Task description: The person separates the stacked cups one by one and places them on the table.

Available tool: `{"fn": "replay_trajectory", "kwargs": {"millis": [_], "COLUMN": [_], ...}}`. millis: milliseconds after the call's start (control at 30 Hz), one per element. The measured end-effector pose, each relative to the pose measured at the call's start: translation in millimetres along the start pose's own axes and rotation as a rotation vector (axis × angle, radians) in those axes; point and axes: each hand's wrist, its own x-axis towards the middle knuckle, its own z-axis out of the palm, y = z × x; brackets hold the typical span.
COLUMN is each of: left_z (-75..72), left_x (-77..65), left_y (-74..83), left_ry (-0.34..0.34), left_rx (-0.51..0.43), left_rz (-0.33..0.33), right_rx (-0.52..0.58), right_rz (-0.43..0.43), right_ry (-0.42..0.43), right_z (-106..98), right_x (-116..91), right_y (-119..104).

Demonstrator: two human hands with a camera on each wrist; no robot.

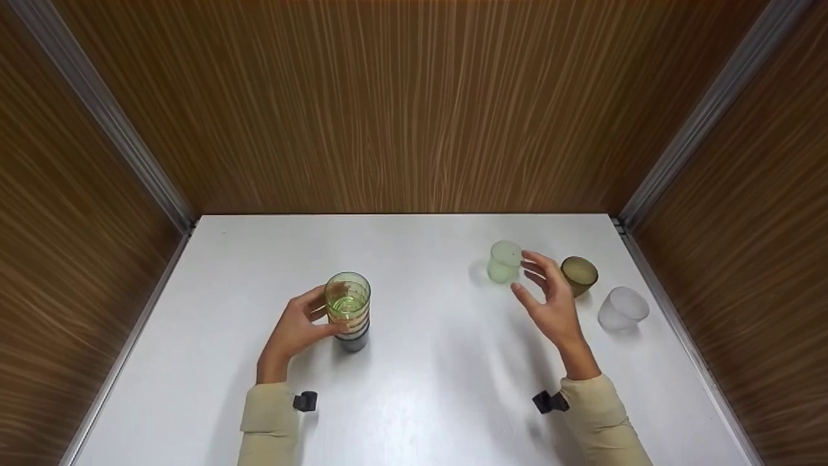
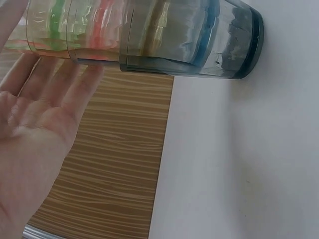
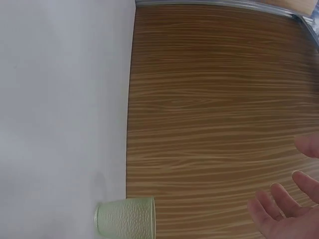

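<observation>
My left hand (image 1: 304, 323) holds a tall stack of nested glasses (image 1: 349, 310), thumb on the near side and fingers behind. The top glass is clear green. In the left wrist view the stack (image 2: 169, 35) shows green, red, amber and blue bands, with a grey-blue glass at the bottom, whose base looks to be on or close to the white tabletop. My right hand (image 1: 550, 304) hovers with spread fingers just right of a pale green cup (image 1: 503, 264). The right wrist view shows this textured cup (image 3: 127, 219) standing upright, apart from the fingers.
An olive-brown cup (image 1: 579, 275) stands behind the right hand, partly hidden by it. Farther right is a frosted white cup (image 1: 622, 309). Wood-grain panels (image 1: 401, 110) wall the white table (image 1: 414, 388) at the back and both sides.
</observation>
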Motion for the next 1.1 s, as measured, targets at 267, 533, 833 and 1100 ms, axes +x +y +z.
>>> {"fn": "replay_trajectory", "kwargs": {"millis": [267, 533, 833, 1100], "left_z": [-0.7, 0.7, 2.2, 2.8], "left_x": [0.9, -1.1, -2.0, -3.3], "left_y": [0.8, -0.7, -0.2, -0.2], "left_ry": [-0.003, -0.003, -0.014, -0.012], "left_rx": [-0.027, -0.046, -0.071, -0.087], "left_rz": [0.003, 0.038, 0.056, 0.068], "right_rx": [0.040, 0.061, 0.123, 0.168], "right_rz": [0.005, -0.012, 0.005, 0.014], "right_ry": [-0.120, -0.279, -0.393, -0.449], "right_z": [31.4, 80.7, 125.4, 155.2], "right_x": [7.3, 5.8, 4.7, 5.4], "right_y": [-8.9, -11.6, -17.6, -26.7]}}
